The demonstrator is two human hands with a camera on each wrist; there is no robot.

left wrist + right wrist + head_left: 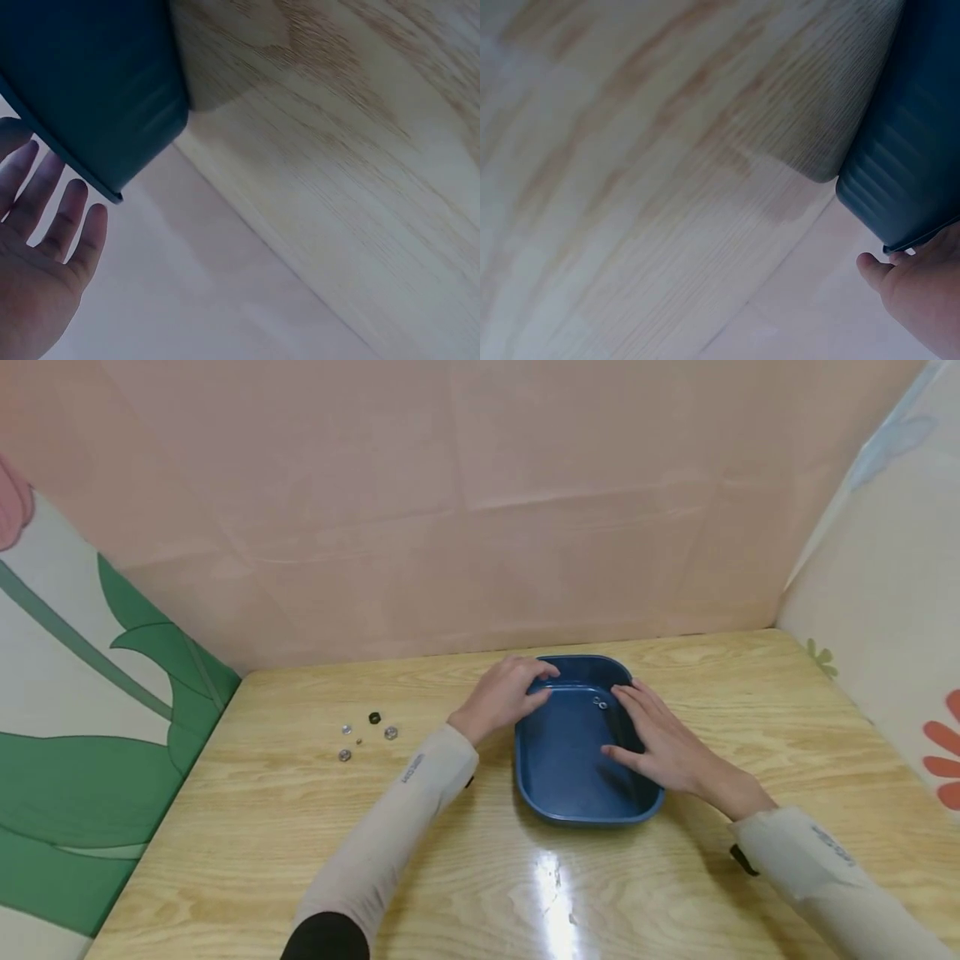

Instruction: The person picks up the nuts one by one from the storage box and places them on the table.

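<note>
A deep blue plastic tray [573,818] with rounded corners stands on the wooden table. Inside it, toward the far right, lie a couple of small metal nuts [602,705]. My left hand [506,693] is at the tray's far left rim, its fingers loosely bent and spread; in the left wrist view the fingertips [96,217] come right up to the rim. Over the right rim reaches my right hand [660,743], fingers extended across the edge and thumb pointing inward. The right wrist view shows that hand [930,292] by the rim, most fingers hidden. Neither hand grips anything.
Left of the tray, several small pieces lie on the table [247,827]: a black nut [374,717], silvery nuts [391,732] and a tiny piece [358,741]. A pinkish backdrop [465,568] rises behind the table, with printed panels on both sides.
</note>
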